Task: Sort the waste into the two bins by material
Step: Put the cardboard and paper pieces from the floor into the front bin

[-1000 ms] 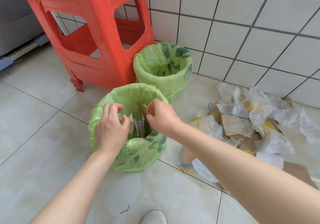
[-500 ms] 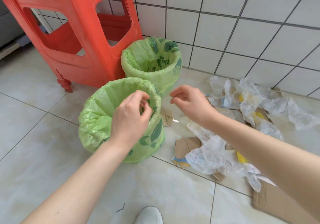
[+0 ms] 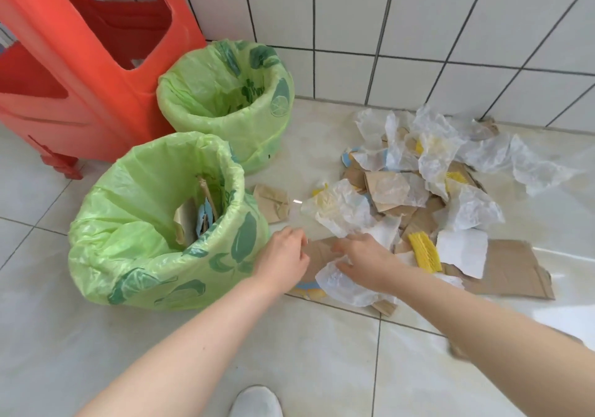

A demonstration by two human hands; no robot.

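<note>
Two bins lined with green bags stand on the floor. The near bin holds cardboard pieces; the far bin looks empty inside. To their right lies a waste pile of crumpled white plastic and brown cardboard. My left hand hovers beside the near bin, fingers loosely apart, holding nothing. My right hand rests spread on a white plastic scrap lying over a cardboard piece at the pile's near left edge.
A red plastic stool stands left of the bins. A white tiled wall runs behind bins and pile. A large cardboard sheet lies at the pile's near right. A small brown piece lies between near bin and pile. My shoe tip shows below.
Both hands left the near bin's opening and moved right and down to the near edge of the waste pile. The view has shifted right toward the pile.
</note>
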